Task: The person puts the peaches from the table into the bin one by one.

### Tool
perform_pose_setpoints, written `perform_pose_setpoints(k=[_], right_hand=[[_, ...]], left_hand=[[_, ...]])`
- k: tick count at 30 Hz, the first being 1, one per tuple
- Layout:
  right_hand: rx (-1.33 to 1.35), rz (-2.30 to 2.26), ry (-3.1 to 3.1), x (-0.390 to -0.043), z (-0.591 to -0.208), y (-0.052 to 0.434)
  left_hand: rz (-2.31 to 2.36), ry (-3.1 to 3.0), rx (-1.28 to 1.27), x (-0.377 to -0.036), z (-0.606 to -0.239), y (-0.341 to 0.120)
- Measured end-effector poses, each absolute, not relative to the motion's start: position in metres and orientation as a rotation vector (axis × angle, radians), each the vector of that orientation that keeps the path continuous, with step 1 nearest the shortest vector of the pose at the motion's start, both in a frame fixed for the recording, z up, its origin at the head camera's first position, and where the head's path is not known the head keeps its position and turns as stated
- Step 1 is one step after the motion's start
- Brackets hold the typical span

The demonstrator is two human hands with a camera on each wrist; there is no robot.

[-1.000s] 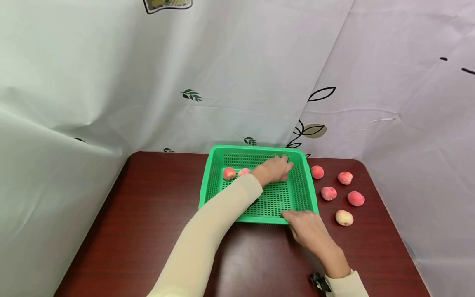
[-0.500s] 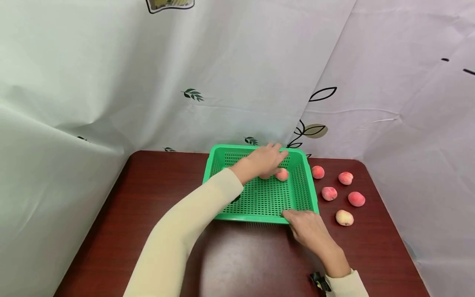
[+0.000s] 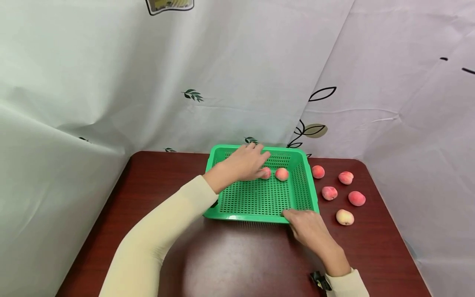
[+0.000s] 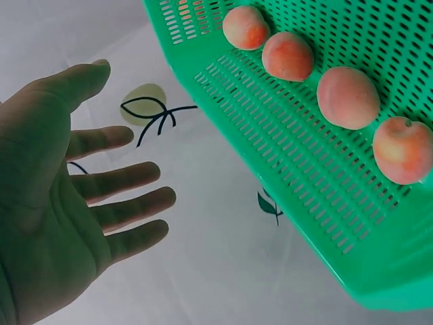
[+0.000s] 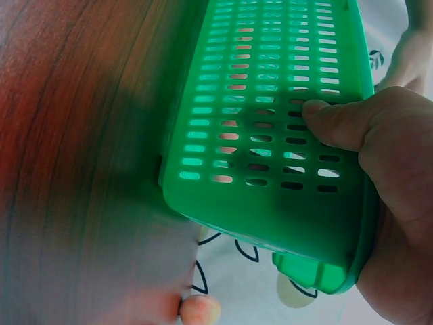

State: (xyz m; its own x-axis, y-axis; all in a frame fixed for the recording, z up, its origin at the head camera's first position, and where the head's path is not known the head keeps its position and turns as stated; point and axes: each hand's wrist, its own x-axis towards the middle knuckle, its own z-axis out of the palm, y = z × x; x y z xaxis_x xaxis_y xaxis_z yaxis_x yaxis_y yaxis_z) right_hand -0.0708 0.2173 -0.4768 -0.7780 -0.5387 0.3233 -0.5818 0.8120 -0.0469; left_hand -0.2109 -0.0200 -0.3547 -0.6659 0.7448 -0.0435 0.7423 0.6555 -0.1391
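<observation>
Two peaches in view: inside the green basket, one peach lies bare near the far wall and a second peach just left of it, partly under the left hand; the left wrist view shows four peaches in a row along the basket's wall.
Basket: stands on the dark red counter, toward its far edge, tilted up at the near right corner as the right wrist view shows.
Left hand: the left hand hovers over the far left part of the basket, fingers spread and straight, holding nothing.
Right hand: the right hand grips the basket's near right corner, fingers curled under the rim and thumb pressed on the slotted wall.
Change: the left hand has slid leftward across the basket since half a second ago, uncovering the second peach; the right hand stays on the corner.
Loose peaches: five more peaches lie on the counter right of the basket, apart from one another.
Backdrop: a pale curtain with leaf prints hangs behind the counter.
</observation>
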Motion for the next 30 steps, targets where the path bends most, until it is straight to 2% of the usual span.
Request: perform_pose_setpoints(k=[12, 30], right_hand=[[0.853, 0.208, -2.703, -0.072, -0.476, 0.218], [0.850, 0.213, -2.701, -0.072, -0.477, 0.218]], left_hand=[[0.112, -2.909, -1.193, -0.183, -0.365, -0.062], [-0.149, -2.855, -1.236, -0.127, -0.416, -0.106]])
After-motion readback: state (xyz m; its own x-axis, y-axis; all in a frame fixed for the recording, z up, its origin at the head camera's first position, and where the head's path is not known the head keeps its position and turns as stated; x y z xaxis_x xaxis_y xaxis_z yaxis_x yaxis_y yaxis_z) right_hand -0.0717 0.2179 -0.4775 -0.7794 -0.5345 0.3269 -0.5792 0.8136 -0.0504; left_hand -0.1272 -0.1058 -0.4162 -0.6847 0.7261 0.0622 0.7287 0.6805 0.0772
